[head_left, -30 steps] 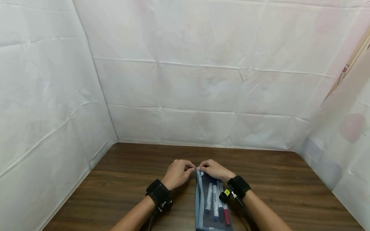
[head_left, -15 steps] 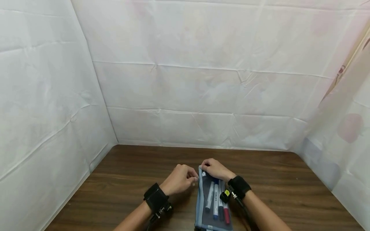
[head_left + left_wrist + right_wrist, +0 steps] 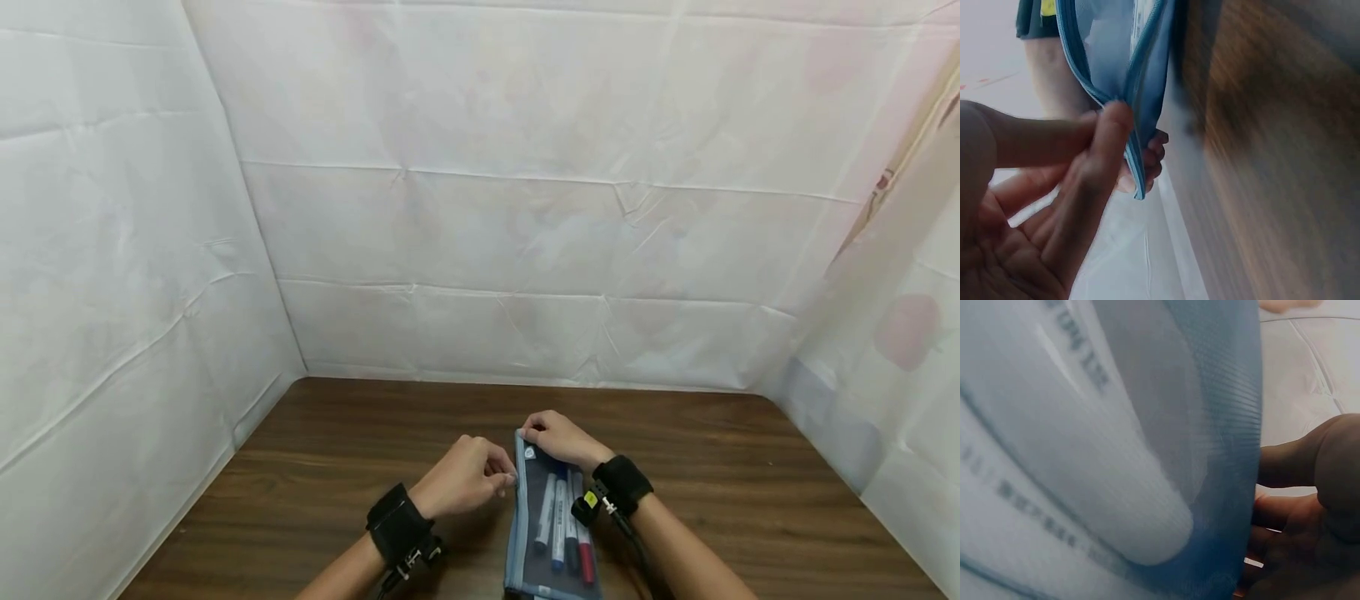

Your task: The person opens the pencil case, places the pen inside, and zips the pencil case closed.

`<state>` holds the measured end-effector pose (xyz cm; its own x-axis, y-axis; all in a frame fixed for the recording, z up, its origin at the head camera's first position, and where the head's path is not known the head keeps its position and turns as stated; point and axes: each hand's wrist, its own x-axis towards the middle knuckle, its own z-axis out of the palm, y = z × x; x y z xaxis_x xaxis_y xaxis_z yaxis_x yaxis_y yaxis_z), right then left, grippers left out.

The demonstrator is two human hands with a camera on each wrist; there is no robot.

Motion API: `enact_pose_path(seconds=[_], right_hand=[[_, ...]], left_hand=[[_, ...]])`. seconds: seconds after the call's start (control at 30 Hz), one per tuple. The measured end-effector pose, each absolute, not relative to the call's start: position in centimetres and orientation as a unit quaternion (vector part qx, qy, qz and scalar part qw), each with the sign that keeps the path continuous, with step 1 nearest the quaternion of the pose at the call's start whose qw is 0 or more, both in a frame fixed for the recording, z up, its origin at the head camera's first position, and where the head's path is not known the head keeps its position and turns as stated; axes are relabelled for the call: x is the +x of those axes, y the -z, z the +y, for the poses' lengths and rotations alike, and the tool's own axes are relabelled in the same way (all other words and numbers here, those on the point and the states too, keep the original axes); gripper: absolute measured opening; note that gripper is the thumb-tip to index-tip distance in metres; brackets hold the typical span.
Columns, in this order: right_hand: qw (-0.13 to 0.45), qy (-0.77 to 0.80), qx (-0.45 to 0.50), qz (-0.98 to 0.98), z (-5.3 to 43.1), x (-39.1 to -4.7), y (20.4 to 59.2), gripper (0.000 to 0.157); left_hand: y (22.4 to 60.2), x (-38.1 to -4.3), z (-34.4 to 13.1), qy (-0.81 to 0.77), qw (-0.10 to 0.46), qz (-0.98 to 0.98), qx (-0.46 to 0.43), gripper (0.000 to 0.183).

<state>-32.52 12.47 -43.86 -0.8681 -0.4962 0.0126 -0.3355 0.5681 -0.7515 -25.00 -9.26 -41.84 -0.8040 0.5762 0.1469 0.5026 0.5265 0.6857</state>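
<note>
A see-through mesh pencil pouch (image 3: 531, 560) with light blue edging stands on the table, several markers (image 3: 558, 521) inside it. My right hand (image 3: 561, 439) grips its far top corner. With thumb and index finger my left hand (image 3: 461, 477) pinches the zipper (image 3: 1130, 81) on the left edge, a little nearer to me than that corner. In the left wrist view the zipper's two sides lie together beyond the fingertips and spread apart on the near side. The slider itself is hidden under the fingers. Marker barrels (image 3: 1141, 506) show through the mesh in the right wrist view.
The brown wood-grain table (image 3: 337, 467) stretches out on both sides of the pouch. White cloth sheets (image 3: 487, 233) hang behind and at both sides. Black wrist straps (image 3: 400, 525) with cameras and cables sit on both arms.
My left hand has moved from the pouch's far corner back toward me along the zipper. The right hand stays at the corner; the pouch's top edge has straightened and shifted slightly right.
</note>
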Motion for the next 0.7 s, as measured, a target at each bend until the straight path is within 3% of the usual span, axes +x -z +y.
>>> enact_pose_path(seconds=[0.37,0.7], right_hand=[[0.108,0.414,-0.242,0.871,12.5,-32.2,44.3,0.022],[0.102,0.404,-0.25,0.874,12.1,-32.0,44.6,0.023]], left_hand=[[43.0,-23.3,-9.4,-0.405,0.048,0.859,0.311,0.01],[42.8,-20.4,-9.9,-0.422,0.09,0.837,0.337,0.01]])
